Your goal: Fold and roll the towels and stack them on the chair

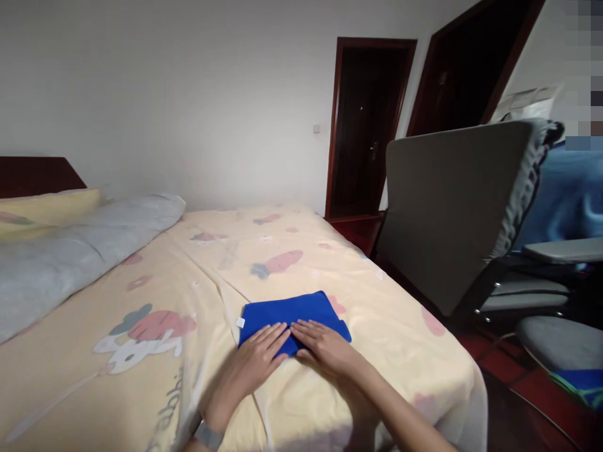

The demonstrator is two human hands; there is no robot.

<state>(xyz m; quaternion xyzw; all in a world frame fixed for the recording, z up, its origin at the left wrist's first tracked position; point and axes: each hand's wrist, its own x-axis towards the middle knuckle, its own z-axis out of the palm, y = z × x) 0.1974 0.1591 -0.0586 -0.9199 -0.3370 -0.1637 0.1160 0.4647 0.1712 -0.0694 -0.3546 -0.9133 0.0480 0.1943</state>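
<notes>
A folded blue cloth point(287, 309) with a small white tag point(240, 322) at its left edge lies on the patterned bedsheet point(226, 263). My left hand point(258, 359) rests on the cloth's near left part, palm down with fingers stretched out. Beside it, my right hand point(325, 346) lies flat on the near right part, fingers extended. The fingertips of both hands come close together at the middle of the cloth. The cloth's right corner sticks out a little past the upper layer.
A grey rolled quilt point(94, 245) and a yellow pillow point(51, 207) lie at the left. Right of the bed stand a grey folded board point(452, 207) and a grey stool seat point(556, 342). A person in blue clothing point(560, 194) is at the far right. A dark door point(372, 125) is behind.
</notes>
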